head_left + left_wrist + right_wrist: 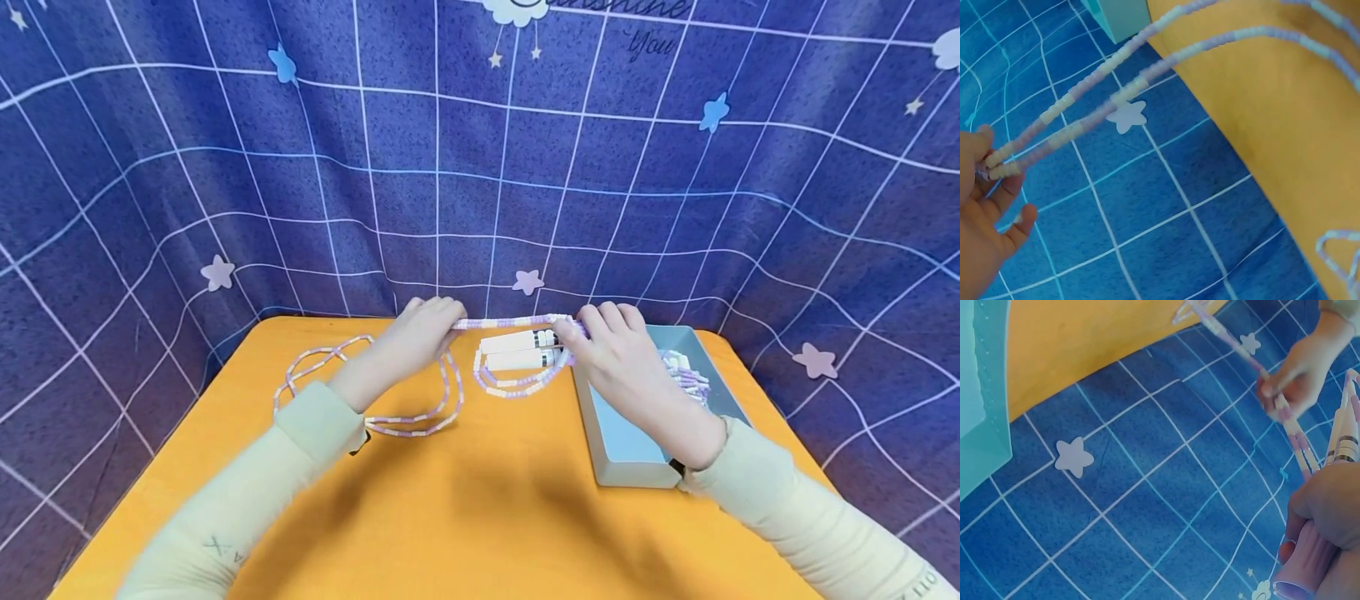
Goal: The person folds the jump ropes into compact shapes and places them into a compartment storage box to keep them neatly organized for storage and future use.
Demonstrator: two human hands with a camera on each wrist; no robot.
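Beside the tray (637, 475), the left hand (422, 330) pinched the rope (510, 322), the right hand (621, 354) gripped its handles (516, 342), and even tension seemed likeliest to prevent tangles.

Brightly lit head view, soft shadows across the orange tabletop (427, 508), dimmer bluish wrist views, slightly blurred

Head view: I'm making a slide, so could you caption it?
Left grip and right grip hold a beaded rope above an orange table, tray at right.
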